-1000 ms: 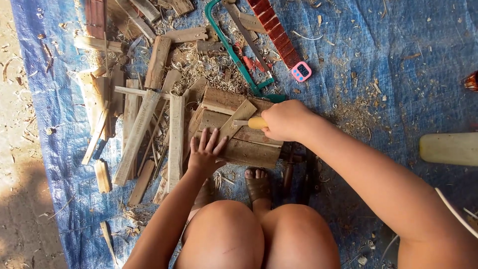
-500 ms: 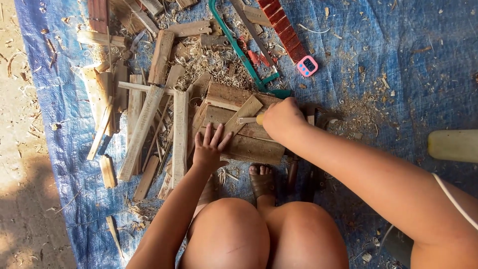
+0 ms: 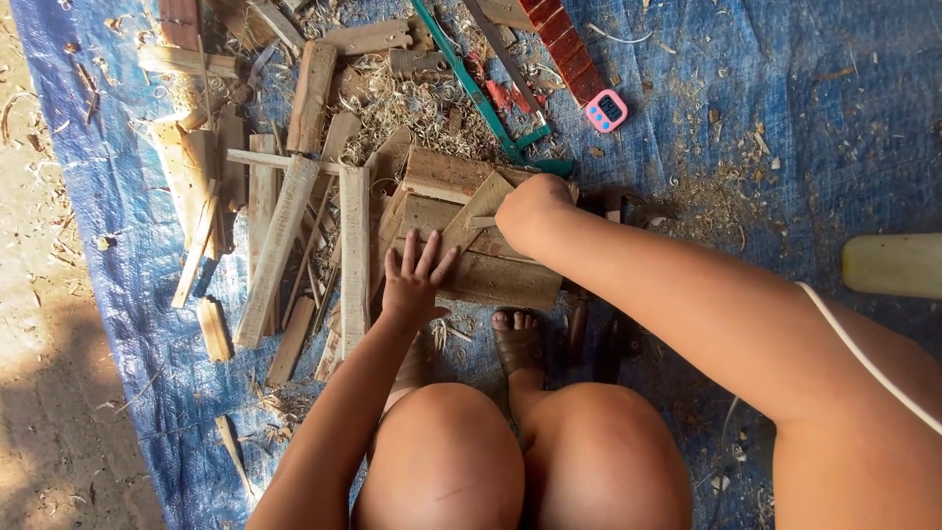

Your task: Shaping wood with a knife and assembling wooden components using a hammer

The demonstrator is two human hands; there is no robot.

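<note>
Blue tarpaulin (image 3: 785,118) covers the ground I am looking down on, littered with wood shavings (image 3: 412,103) and chips, with bare sandy earth along its left edge. My knees fill the bottom of the view, and one sandalled foot (image 3: 517,339) shows just below the work.

My left hand (image 3: 417,280) lies flat with its fingers spread, palm pressed down on the near left part of a weathered wooden block (image 3: 500,280) that sits on the tarpaulin right in front of my feet. My right hand (image 3: 535,206) is curled into a fist at the far right of the same block, closed round something I mostly cannot see; only a thin pale strip of wood (image 3: 471,216) runs diagonally from under that fist down toward my left fingertips. Whether the fist grips a tool or the strip itself I cannot tell.

Left of the block lies a loose heap of wooden slats (image 3: 285,236), some crossing each other, one upright slat just beside my left hand. Beyond the block a green-framed saw (image 3: 481,98) lies slanted, its end near my right fist. Farther up sit a small pink timer (image 3: 605,110) and a red ridged bar (image 3: 569,49) touching it. A pale yellow object (image 3: 893,265) lies at the right edge, well apart.
</note>
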